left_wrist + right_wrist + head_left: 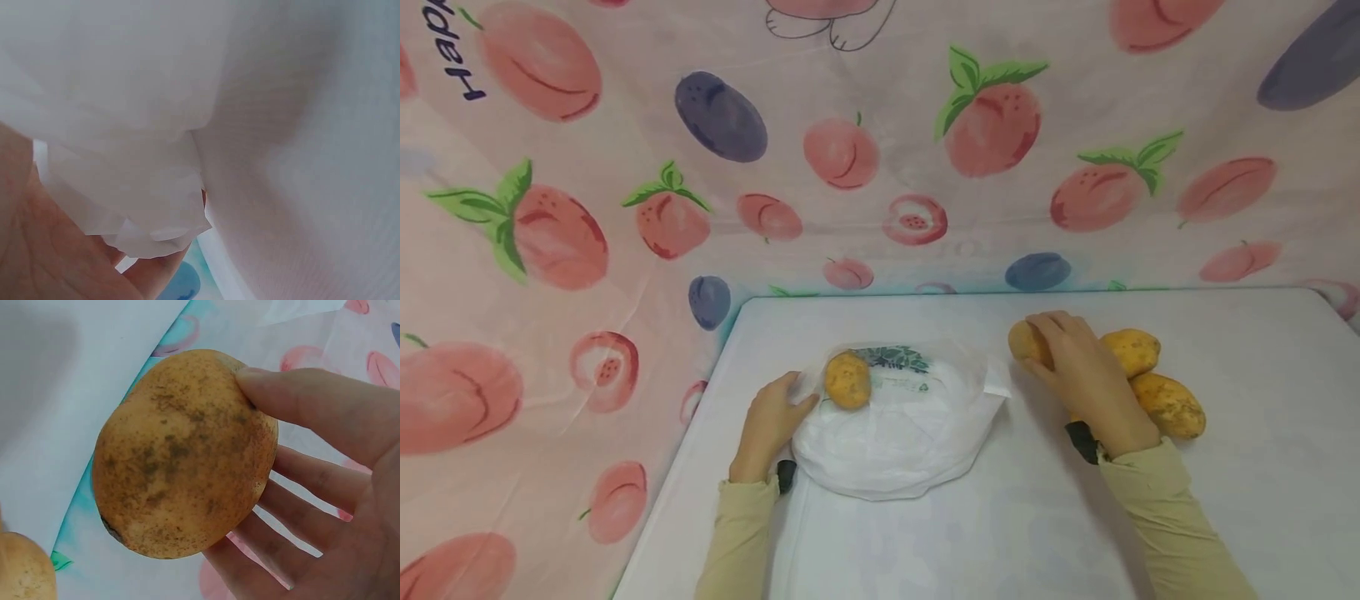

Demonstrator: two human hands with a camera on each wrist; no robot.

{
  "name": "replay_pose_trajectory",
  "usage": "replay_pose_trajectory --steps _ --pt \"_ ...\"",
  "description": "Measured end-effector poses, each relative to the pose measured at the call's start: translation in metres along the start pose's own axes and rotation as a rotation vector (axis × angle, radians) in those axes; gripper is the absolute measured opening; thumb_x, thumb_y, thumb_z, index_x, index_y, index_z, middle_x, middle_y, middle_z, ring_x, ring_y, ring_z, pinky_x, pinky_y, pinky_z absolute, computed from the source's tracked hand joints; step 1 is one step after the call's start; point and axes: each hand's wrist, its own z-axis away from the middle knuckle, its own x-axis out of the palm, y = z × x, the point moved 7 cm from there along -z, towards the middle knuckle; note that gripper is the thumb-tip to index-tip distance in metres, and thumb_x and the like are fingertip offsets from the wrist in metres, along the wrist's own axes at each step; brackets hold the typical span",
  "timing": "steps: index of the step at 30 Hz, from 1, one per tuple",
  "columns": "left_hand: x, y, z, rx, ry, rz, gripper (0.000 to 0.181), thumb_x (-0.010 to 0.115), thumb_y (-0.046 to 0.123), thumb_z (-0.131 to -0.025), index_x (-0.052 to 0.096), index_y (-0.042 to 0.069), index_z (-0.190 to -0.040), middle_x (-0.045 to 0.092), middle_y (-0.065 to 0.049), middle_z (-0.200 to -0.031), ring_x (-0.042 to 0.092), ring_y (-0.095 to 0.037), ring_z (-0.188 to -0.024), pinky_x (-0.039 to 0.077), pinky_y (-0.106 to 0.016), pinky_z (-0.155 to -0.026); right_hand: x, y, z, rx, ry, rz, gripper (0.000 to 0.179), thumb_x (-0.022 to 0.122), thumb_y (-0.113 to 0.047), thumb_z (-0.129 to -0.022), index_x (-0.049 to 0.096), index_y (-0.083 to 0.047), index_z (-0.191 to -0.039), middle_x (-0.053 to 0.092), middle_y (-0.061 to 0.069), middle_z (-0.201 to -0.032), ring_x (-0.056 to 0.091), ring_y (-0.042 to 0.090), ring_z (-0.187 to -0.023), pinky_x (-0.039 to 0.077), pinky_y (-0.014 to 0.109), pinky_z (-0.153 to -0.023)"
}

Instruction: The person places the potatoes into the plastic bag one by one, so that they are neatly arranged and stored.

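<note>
A white plastic bag (902, 442) with green print lies on the table, one yellow-brown potato (847, 380) at its upper left; whether that potato sits inside or on top, I cannot tell. My left hand (769, 423) holds the bag's left edge, and in the left wrist view the thin white plastic hides part of the fingers. To the right of the bag, my right hand (1078, 375) grips another potato (184, 456) between thumb and fingers, raised off the table. Beside and partly behind this hand lie more potatoes (1168, 406).
The white table (1262, 500) ends at the back and left against a hanging cloth (865, 100) printed with peaches and plums. A dark wrist strap (1082, 442) shows at the right cuff. A potato (25, 569) also appears low in the right wrist view.
</note>
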Motion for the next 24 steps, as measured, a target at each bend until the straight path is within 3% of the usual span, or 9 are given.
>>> replay_pose_trajectory --steps 24 --pt "0.001 0.001 0.0 -0.006 -0.015 0.003 0.06 0.069 0.029 -0.092 0.053 -0.007 -0.137 0.055 -0.026 -0.139 0.05 -0.043 -0.131 0.04 -0.055 -0.11 -0.024 -0.046 -0.016 -0.064 0.053 -0.048 0.052 0.077 -0.016 -0.087 0.057 0.002 -0.131 0.057 0.021 -0.129 0.05 0.04 -0.124 0.048 0.056 -0.1"
